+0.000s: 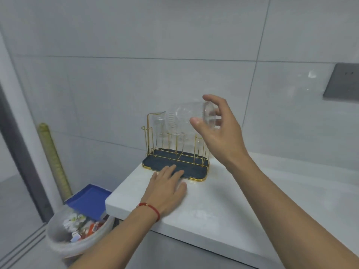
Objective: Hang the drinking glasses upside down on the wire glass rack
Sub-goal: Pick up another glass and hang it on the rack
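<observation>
1. Right hand (217,131): raised above the right end of the rack, thumb and fingers closed round the base end of a clear ribbed drinking glass (191,117). The glass lies on its side in the air, mouth towards the left, base towards the palm.
2. Left hand (168,188): flat, palm down, fingers spread and holding nothing. The fingertips rest on the front edge of the rack's dark tray; the heel of the hand lies on the counter. A thin red cord bracelet (150,208) circles the wrist.
3. Gold wire glass rack (174,150): upright prongs rising from a dark blue-grey tray (196,171) with a gold rim. It stands at the back left corner of the counter, near the wall.
4. Second clear glass (158,125): on a rear prong at the left end of the rack, apparently mouth down; blurred, so details cannot be told.
5. White stone counter (223,210): bears the rack.
6. Pale grey wall tiles (136,84): behind the rack.
7. Dark grey socket plate (343,82): on the wall, upper right.
8. Translucent round bin (77,230): below the counter's left end, holding mixed rubbish.
9. Blue flat tray (89,199): just behind the bin.
</observation>
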`<state>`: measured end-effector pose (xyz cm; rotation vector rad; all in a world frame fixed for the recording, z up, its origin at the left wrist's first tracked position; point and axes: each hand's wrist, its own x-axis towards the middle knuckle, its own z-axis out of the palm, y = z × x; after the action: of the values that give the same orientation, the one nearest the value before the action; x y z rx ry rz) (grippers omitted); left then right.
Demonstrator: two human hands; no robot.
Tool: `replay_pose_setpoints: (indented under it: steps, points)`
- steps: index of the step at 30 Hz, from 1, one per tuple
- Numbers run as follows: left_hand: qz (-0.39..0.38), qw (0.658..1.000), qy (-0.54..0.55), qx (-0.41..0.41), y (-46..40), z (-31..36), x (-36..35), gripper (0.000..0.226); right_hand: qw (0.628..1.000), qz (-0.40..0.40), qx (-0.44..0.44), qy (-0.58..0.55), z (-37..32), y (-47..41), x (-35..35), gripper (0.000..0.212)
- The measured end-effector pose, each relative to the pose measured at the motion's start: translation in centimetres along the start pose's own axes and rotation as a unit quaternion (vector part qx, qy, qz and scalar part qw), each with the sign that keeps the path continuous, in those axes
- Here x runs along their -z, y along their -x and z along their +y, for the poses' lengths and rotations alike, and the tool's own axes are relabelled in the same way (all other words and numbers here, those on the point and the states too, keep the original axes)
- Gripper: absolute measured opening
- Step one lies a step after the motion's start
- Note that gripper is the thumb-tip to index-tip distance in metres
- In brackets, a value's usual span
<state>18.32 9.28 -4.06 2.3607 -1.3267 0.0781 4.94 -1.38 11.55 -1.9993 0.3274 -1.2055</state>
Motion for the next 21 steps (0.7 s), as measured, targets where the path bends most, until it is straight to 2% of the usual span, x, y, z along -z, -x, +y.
replay_pose_setpoints:
  steps: [9, 14, 18, 21]
  points:
    - [-0.009, 1.0, 0.012, 0.006, 0.1, -0.1, -0.1, 0.055, 0.979, -0.139, 0.058, 0.14, -1.3, -6.0, -9.0, 0.061]
    - [0.003, 1.0, 0.01, 0.002, 0.1, -0.1, 0.0, 0.053, 0.937, -0.237, 0.06, 0.25, -0.5, -7.6, -12.3, 0.062]
    - [0.01, 1.0, -0.001, 0.0, 0.1, -0.1, -0.2, 0.052, 0.9, -0.271, 0.075, 0.333, 0.9, -7.6, -13.9, 0.063]
    - [0.025, 1.0, -0.002, -0.002, 0.1, 0.0, -0.2, 0.048, 0.883, -0.294, 0.087, 0.356, 1.8, -7.4, -14.2, 0.062]
